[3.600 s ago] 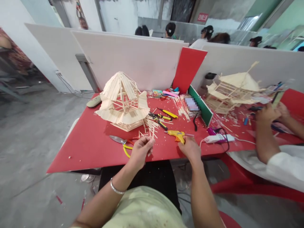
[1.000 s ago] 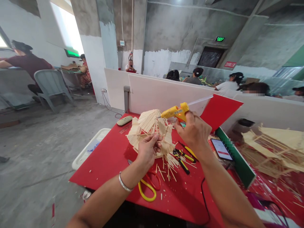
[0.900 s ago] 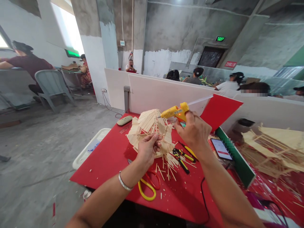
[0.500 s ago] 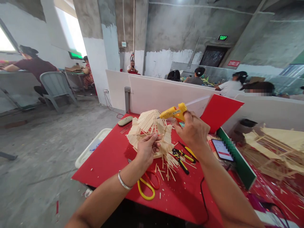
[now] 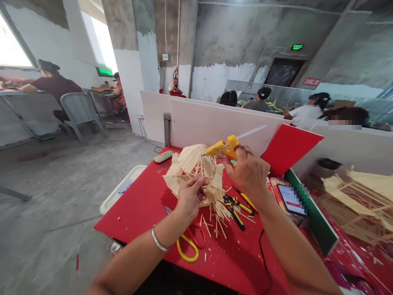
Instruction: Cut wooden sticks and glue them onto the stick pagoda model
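My right hand (image 5: 250, 170) is wrapped round the handle of a yellow hot glue gun (image 5: 222, 147). Its nozzle points left, close to the roof of a small model built from thin wooden sticks (image 5: 192, 159). In front of the model, my left hand (image 5: 193, 194) is closed in a pinch on what looks like a short wooden stick (image 5: 208, 179), largely covered by the fingers. A silver bangle (image 5: 158, 239) circles the left wrist. Loose wooden sticks (image 5: 219, 213) lie just right of this hand on the red tabletop (image 5: 138, 221).
Scissors with red and yellow handles (image 5: 188, 248) lie near the front edge. Black-and-yellow pliers (image 5: 236, 211) are beside the sticks. A phone (image 5: 291, 198) lies at right by a green board (image 5: 317, 217). A computer mouse (image 5: 163, 156) sits at the back left, before a white partition (image 5: 208, 123).
The camera view has shifted slightly, moving the background to the right. The glue gun tip has come a little lower beside the model's roof. Both hands keep their hold.
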The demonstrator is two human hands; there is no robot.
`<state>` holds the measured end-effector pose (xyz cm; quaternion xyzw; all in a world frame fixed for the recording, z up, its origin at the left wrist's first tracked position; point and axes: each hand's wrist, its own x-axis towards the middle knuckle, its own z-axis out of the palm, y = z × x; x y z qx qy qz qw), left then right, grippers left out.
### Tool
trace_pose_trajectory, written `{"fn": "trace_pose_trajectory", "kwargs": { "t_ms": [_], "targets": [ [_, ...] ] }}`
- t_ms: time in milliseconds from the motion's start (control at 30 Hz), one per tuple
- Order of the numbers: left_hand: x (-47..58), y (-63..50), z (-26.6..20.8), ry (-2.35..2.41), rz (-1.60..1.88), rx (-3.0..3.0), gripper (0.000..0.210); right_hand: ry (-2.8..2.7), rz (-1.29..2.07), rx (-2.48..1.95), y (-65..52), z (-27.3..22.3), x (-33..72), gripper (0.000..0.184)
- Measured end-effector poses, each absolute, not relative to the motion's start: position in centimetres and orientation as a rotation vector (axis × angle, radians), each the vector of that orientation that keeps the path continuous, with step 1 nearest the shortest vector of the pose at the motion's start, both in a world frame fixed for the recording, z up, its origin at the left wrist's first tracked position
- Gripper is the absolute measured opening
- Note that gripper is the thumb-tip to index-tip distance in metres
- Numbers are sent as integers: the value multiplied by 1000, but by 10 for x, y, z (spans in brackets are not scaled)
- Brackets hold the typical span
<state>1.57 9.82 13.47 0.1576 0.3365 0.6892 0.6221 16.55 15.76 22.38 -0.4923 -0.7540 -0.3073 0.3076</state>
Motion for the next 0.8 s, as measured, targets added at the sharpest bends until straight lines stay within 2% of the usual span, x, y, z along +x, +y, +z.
{"fn": "trace_pose_trajectory", "kwargs": {
  "t_ms": [800],
  "targets": [
    [22, 93, 125, 710, 1631, 385, 33, -2091, -940, -1212, 138, 213, 177, 25]
  ]
}}
